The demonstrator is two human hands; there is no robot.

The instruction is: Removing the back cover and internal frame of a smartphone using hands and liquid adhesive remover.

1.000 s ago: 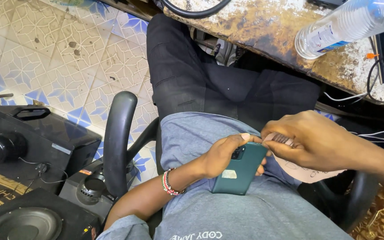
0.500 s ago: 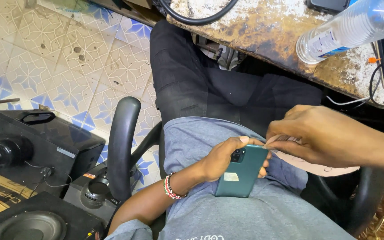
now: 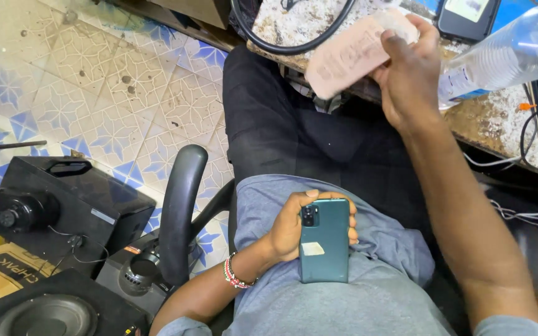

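The right hand point(image 3: 409, 78), which half a second ago was pinching at the top edge of the phone on the lap, has risen to the edge of the table point(image 3: 281, 25) and now carries a pale, translucent phone case point(image 3: 350, 53), its fingers clamped around one end. The left hand point(image 3: 297, 227) stays at the waist on the grey shirt, fingers wrapped around the sides of a teal smartphone point(image 3: 325, 239) that lies back-up, bare of its case, with a dark camera block at the top corner and a small pale sticker on its glossy back.

The case looks soft and rubbery, a flat rectangle. The table top is mottled, worn stone. On it lie one clear ribbed plastic bottle point(image 3: 499, 56), on its side, a loop of black cable point(image 3: 294, 43) and two more handsets, one at the top edge, one at the right.

To the left, on patterned blue-and-white floor tiles point(image 3: 94, 81), stand two black speaker boxes, beside the chair's curved black armrest point(image 3: 182, 211). A beaded bracelet point(image 3: 235, 277) circles the left wrist.
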